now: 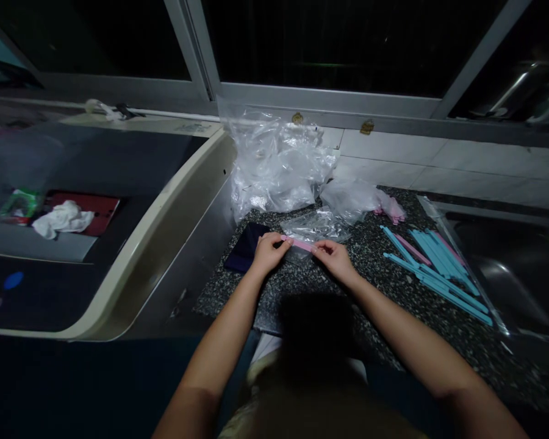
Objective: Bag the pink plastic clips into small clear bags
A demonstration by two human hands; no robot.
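A narrow pink plastic strip (301, 244) is stretched level between my two hands, over the speckled dark counter. My left hand (271, 251) pinches its left end, and my right hand (333, 256) pinches the right end. Just beyond the strip lies a clear plastic bag (318, 224). Beside my left hand rests a dark blue folded item (244, 249), partly covered by that hand. To the right of my right hand, several light blue strips (439, 259) lie in a loose pile with a few pink ones (412, 249) among them.
A heap of crumpled clear bags (279, 161) stands against the tiled wall (388, 149). Pink pieces (392, 212) show by another bag. A metal sink (507, 268) borders the right. At left stands a large pale-rimmed machine (165, 213) with a white crumpled cloth (64, 219) on it.
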